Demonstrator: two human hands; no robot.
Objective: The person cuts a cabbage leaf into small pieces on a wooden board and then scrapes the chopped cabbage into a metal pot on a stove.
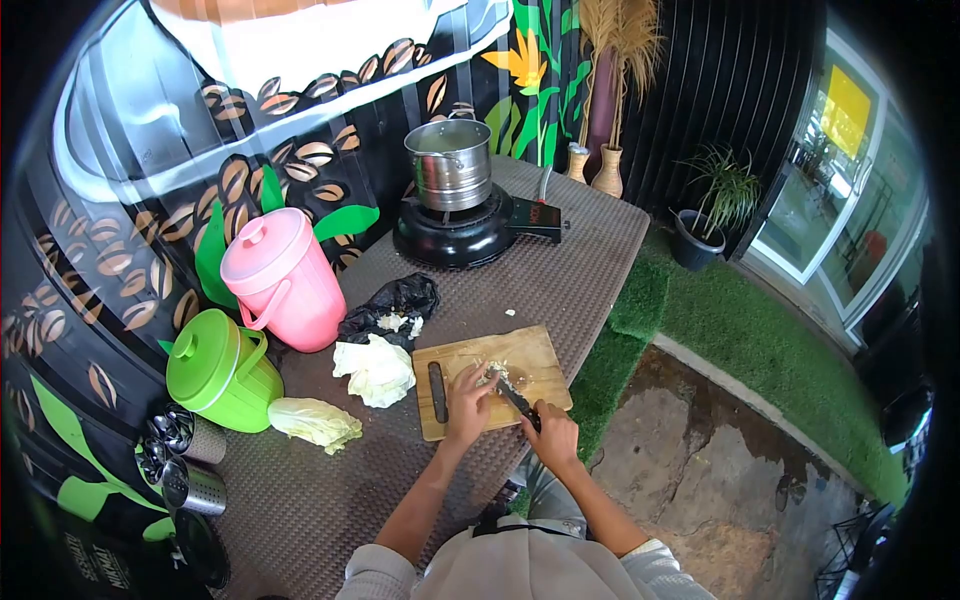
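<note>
A wooden cutting board (540,350) lies near the table's right edge, with small pale chopped bits (487,366) on it. My right hand (554,436) is closed around the dark handle of a knife (517,399), whose blade points up and left across the board. On the board, my left hand (467,402) is by the bits and the knife tip, its fingers partly spread and bent; whether they pinch anything is too small to make out. Left of the board sit a pale cabbage (374,371) and a napa cabbage (315,424).
A steel pot (448,165) stands on a black portable stove (452,232) at the back. A black plastic bag (400,300), a pink lidded bucket (290,285), a green one (228,375) and metal utensil holders (195,487) line the left side.
</note>
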